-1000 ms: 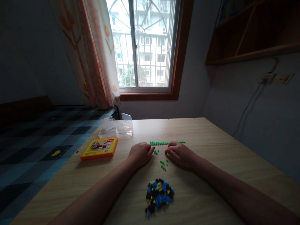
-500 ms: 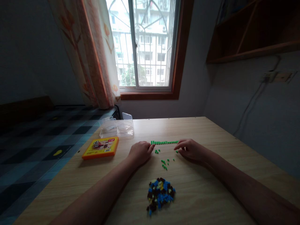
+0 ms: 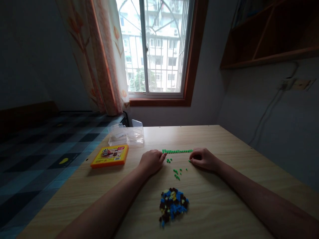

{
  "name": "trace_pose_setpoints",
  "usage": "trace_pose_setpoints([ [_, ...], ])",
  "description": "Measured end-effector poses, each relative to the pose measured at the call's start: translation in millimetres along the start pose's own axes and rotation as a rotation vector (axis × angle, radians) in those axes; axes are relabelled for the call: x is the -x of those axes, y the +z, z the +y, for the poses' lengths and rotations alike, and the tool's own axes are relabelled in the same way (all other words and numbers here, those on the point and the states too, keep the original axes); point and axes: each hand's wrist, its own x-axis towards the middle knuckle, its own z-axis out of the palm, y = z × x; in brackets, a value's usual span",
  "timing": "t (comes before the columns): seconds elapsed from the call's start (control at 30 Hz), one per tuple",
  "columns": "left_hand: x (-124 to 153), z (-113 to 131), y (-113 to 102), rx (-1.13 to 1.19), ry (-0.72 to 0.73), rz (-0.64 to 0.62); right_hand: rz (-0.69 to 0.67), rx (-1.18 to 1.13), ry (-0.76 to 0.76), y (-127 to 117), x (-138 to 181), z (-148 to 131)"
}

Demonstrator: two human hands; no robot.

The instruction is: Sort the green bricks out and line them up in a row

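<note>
Wooden table [image 3: 224, 139]: row of green pieces [image 3: 174, 152], loose green pieces [image 3: 175, 171], mixed-colour pile [image 3: 174, 206], orange-yellow box [image 3: 110, 156], clear containers [image 3: 135, 137].

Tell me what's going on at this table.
A person's right hand is at one small green piece; whether it's gripped is unclear. The left hand rests by the left end of a row of green pieces. More loose green pieces lie between the row and a mixed pile of blue, brown and yellow pieces nearest the person.
</note>
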Motion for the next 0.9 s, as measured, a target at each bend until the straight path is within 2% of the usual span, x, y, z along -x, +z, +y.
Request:
trace_pose_setpoints([
  [0.2,0.4,0.6,-2.0,-0.003,0.008,-0.006,-0.011,0.034,-0.014,3.1,-2.1,-0.9],
  [0.43,-1.9,-2.3,0.6,-0.001,-0.004,-0.003,0.09,0.039,-0.08,7.8,0.9,-1.3],
  [0.57,-2.7,-2.2,0.0,-0.009,-0.009,-0.015,0.228,0.049,-0.063,-9.2,0.9,13.9],
  [0.7,-2.8,-1.5,-1.4,-0.014,-0.016,-0.017,0.371,0.145,0.03,-35.5,4.7,41.6],
  [0.8,-3.0,-1.8,-1.9,-0.016,-0.008,-0.019,0.346,0.231,0.099,-44.3,7.7,58.4],
  [0.9,-3.3,-2.9,-1.5,-0.011,-0.002,-0.019,0.273,0.272,0.146,-41.9,7.5,63.5],
])
